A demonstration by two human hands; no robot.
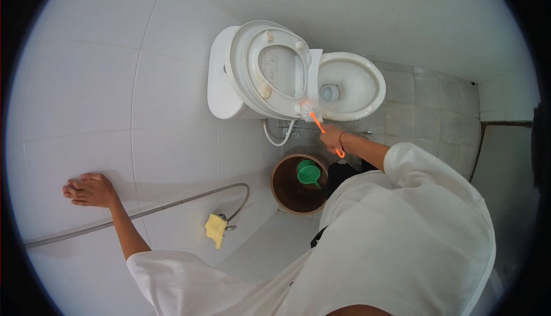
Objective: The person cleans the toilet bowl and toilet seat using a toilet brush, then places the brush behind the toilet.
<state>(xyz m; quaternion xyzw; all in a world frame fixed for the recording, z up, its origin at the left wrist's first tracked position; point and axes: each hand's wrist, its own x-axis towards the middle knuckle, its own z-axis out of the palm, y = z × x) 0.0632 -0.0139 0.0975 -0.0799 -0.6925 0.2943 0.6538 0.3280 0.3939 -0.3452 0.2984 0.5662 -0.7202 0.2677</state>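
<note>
My right hand [333,139] is closed around the orange handle of a toilet brush [317,121]. The brush's white bristles meet the hinge side of the toilet [376,93], near the edge of the raised seat [252,66]. Both seat and lid stand up against the tank [221,95], and water shows in the bowl. Away to the left, my left hand [90,190] rests flat on the white tiled wall [86,109], fingers stretched out and holding nothing.
A brown bucket [279,191] below the toilet holds a green dipper [309,173]. On the wall, a yellow cloth [216,230] hangs over a tap, and a grey flexible hose [178,202] runs leftward from it. A white hose [275,141] loops beside the tank.
</note>
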